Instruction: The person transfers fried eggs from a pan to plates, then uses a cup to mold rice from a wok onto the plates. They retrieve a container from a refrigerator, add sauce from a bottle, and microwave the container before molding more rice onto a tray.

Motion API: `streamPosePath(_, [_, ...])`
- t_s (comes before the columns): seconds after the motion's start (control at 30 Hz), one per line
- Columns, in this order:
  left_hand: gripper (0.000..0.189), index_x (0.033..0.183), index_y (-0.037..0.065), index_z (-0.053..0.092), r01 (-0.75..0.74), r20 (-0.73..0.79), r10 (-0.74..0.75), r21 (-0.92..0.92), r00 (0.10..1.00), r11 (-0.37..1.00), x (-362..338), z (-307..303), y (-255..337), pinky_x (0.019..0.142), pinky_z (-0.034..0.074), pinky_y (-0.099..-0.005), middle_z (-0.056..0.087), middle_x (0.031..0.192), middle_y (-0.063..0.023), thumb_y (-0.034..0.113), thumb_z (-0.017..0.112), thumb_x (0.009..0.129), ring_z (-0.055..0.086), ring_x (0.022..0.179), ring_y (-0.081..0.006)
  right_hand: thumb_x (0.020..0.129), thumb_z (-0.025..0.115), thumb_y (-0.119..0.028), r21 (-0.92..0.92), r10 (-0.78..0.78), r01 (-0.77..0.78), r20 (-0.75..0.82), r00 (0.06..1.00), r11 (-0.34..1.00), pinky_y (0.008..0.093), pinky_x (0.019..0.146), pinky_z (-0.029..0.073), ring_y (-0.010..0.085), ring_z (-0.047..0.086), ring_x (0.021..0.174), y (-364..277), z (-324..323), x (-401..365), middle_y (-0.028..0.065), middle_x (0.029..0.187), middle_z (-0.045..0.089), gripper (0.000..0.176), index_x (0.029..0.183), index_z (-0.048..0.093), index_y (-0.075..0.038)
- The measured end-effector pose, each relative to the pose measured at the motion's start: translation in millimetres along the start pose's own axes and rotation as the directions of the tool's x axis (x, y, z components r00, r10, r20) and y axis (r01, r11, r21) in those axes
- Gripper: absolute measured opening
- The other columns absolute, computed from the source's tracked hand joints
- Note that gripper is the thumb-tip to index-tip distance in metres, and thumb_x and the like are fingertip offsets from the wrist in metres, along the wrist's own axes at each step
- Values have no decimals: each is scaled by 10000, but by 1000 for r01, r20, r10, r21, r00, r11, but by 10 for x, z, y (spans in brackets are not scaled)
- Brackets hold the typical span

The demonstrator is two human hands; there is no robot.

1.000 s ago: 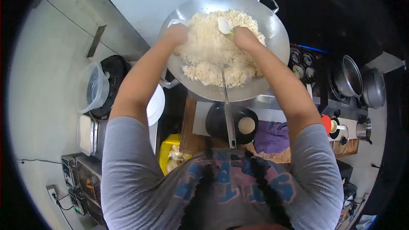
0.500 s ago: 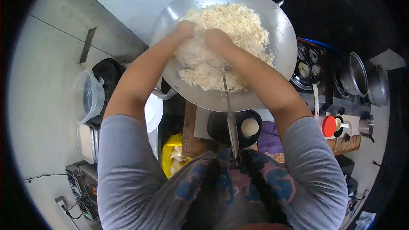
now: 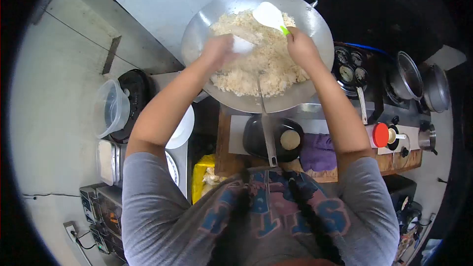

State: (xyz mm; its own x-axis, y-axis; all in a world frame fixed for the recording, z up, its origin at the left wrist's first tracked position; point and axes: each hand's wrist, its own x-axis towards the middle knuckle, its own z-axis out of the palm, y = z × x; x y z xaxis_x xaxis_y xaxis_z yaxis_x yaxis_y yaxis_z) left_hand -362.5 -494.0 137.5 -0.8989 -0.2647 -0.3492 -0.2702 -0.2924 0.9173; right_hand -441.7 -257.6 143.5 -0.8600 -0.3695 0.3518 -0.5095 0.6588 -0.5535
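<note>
A wide metal wok (image 3: 202, 22) holds a large heap of cooked rice (image 3: 276, 76). Over the right part of the rice, my right hand (image 3: 301, 48) is closed round the green handle of a white rice paddle (image 3: 269, 16), whose blade is raised. My left hand (image 3: 219, 50) is above the left side of the heap, closed on a white utensil (image 3: 242, 45) that motion smears, so its exact kind does not show. A long-handled metal turner (image 3: 268, 138) lies over the near rim, its far end buried in the rice.
Below the wok are a black square pan (image 3: 253, 140) with a pale round item and a purple cloth (image 3: 318, 151). A stove with a multi-cup pan (image 3: 349, 71) and a strainer (image 3: 409, 76) stands right. Left are a clear plastic tub (image 3: 112, 108) and white plate (image 3: 183, 128).
My hands, close together over the rice before, are now apart. The right hand has moved right and lifted the rice paddle into view; the left utensil now shows too.
</note>
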Motion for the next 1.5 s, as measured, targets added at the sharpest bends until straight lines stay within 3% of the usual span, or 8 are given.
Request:
streamPosePath(0.27, [151,805,99,503,-50,62,50,0,997,999,-419,422,-329,636,471,-302,434,690,12,196,516,920,458,642,-125,969,488,-158,199,62,-114,248,967,973,408,658,471,308,633,701,-386,-317,-971,206,745,616,262,1194,603,-90])
streamPosePath(0.37, [134,887,57,539,-647,385,520,477,762,595,67,211,-887,623,465,-297,519,772,-34,189,523,911,509,691,-150,969,508,-182,404,27,-129,250,968,905,366,660,473,213,619,686,-103,-216,-885,142,761,645,237,1114,645,-53])
streamPosePath(0.57, [179,953,14,559,-501,302,411,349,860,792,-124,365,-801,607,468,-290,574,863,-79,182,506,917,539,733,-169,960,511,-161,407,9,-137,302,953,903,309,714,478,150,589,749,-49,-412,-962,93,831,665,246,1079,659,-6])
streamPosePath(0.63, [196,958,8,560,-140,117,133,53,984,989,-645,739,-462,617,474,-290,584,873,-86,190,498,921,546,739,-175,955,514,-142,388,1,-120,293,956,914,306,726,480,152,601,782,79,-343,-891,102,845,670,241,1089,661,-5])
streamPosePath(0.93, [183,949,17,563,-88,110,86,13,990,996,-687,734,-435,648,483,-313,575,834,-75,185,496,920,546,719,-185,935,540,-192,326,121,-212,278,953,921,405,755,488,326,653,839,13,-352,-943,200,915,674,231,1056,663,-39])
streamPosePath(1.07, [140,879,52,539,-115,110,109,48,988,992,-689,672,-411,642,472,-316,546,782,-46,176,492,923,523,684,-163,949,515,-158,380,-2,-70,186,982,922,327,673,472,169,585,679,-138,-367,-1048,135,780,655,247,1094,670,-32])
streamPosePath(1.33, [175,749,95,440,-156,86,196,-347,977,925,-1069,545,-320,652,451,-346,396,685,7,129,471,918,406,617,-153,962,448,-264,69,232,-239,99,968,968,403,857,506,369,650,973,340,-631,-1046,214,1041,664,337,1178,653,-106])
streamPosePath(1.5, [244,695,129,403,-192,218,348,-522,912,831,-1641,-356,-363,681,364,-313,396,687,5,175,513,908,384,674,-133,970,499,-138,650,246,-132,-87,965,748,200,529,336,32,393,599,577,-863,-1825,-56,670,441,295,1247,600,-113])
